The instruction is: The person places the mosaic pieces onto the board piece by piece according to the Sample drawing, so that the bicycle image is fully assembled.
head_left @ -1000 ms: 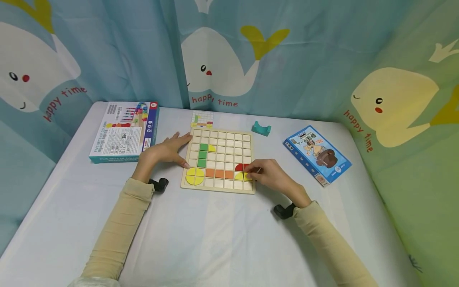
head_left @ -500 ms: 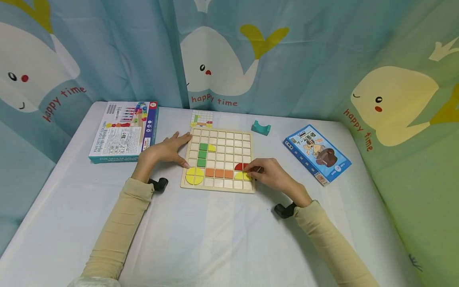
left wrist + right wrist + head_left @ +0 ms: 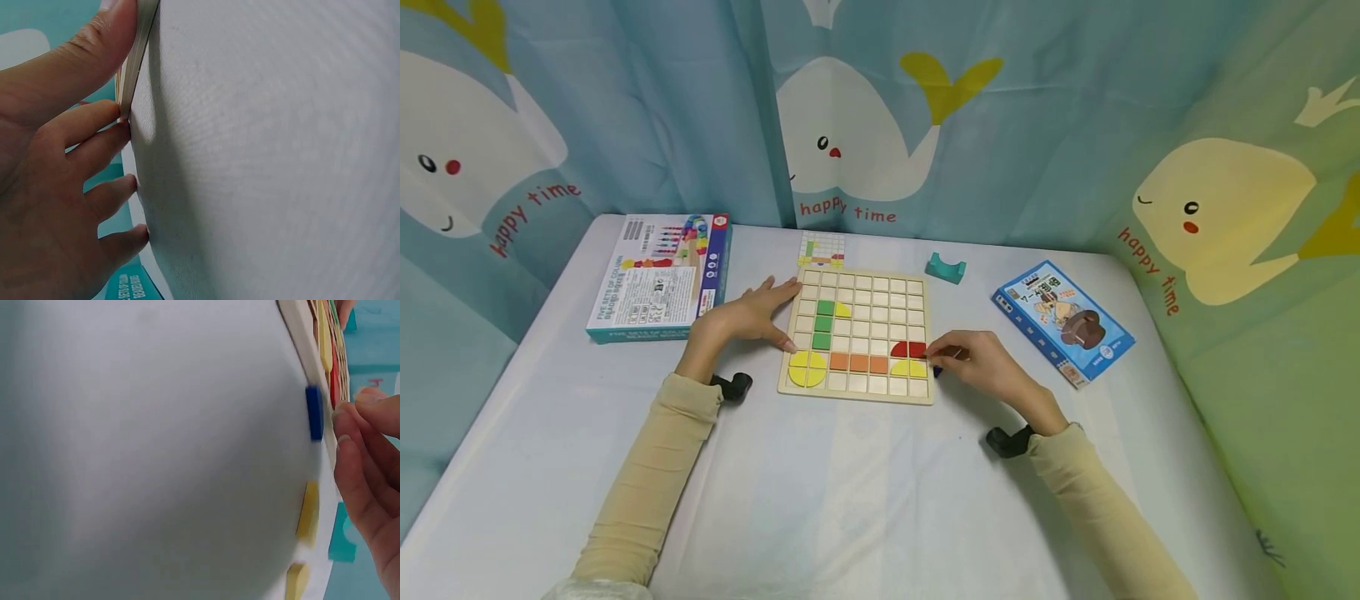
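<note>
A wooden grid board (image 3: 854, 392) lies mid-table with coloured tiles in its cells. Along its left edge my left hand (image 3: 741, 319) rests with fingers spread; in the left wrist view the thumb (image 3: 103, 47) touches the board's rim. My right hand (image 3: 981, 362) is at the right edge, bent fingertips close beside a red square tile (image 3: 917, 350); whether they touch it is unclear. No piece shows between those fingers. A red quarter-round tile (image 3: 900, 350) sits left of that square, yellow tiles (image 3: 917, 368) below. A blue piece (image 3: 314, 412) lies against the board under my right hand.
Yellow pieces (image 3: 307, 512) lie on the table beneath the right hand. A pattern card (image 3: 822, 248) is behind the board, a teal stand (image 3: 946, 268) to its right. Boxed games flank it: a bead set (image 3: 658, 275) at left, a blue box (image 3: 1063, 321) at right.
My right hand has shifted right, off the red square tile, which now shows fully along with the yellow tile below. A bit of the blue piece has come into view. My left hand stays put.
</note>
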A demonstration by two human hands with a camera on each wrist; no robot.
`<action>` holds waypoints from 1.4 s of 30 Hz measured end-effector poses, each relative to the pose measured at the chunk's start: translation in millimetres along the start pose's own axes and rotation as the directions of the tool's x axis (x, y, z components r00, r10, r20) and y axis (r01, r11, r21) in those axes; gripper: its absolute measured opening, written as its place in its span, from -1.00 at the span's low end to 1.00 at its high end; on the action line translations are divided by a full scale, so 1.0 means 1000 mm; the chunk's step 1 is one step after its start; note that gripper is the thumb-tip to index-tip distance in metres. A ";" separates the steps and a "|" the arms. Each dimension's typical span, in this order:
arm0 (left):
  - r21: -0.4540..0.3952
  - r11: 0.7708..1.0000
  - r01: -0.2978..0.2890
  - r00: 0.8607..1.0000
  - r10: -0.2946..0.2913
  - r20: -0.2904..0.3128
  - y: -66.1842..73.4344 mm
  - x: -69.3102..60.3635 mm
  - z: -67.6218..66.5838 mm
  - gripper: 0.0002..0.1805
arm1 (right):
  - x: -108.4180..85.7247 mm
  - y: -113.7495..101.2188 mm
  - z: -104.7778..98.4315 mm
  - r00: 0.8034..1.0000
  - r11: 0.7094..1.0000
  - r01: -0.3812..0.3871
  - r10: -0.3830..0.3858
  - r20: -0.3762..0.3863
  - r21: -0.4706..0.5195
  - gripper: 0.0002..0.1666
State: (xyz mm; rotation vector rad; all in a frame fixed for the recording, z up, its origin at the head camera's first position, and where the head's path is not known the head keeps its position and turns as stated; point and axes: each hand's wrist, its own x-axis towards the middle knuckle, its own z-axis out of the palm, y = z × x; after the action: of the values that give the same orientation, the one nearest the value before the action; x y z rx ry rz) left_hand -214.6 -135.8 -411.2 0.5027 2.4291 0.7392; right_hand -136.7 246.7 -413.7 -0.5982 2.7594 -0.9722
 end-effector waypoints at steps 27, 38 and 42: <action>0.053 0.998 -0.045 0.999 0.044 0.011 0.001 0.004 -0.007 0.17 | -0.023 0.043 -0.026 0.993 0.990 -0.115 0.112 -0.033 -0.085 -0.77; 0.058 0.997 -0.048 0.999 0.047 0.008 0.001 0.006 -0.007 0.19 | -0.022 0.040 -0.024 0.990 0.988 -0.139 0.141 0.024 -0.071 -0.81; 0.059 0.997 -0.042 0.999 0.042 0.008 0.001 0.006 -0.006 0.20 | -0.022 0.040 -0.022 0.989 0.987 -0.143 0.146 0.033 -0.071 -0.80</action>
State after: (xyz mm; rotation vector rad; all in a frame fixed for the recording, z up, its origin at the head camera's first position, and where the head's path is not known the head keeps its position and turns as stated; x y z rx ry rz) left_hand -223.4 -134.8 -408.9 0.5806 2.4470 0.6833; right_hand -135.2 297.3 -421.2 -0.4147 2.7664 -0.8293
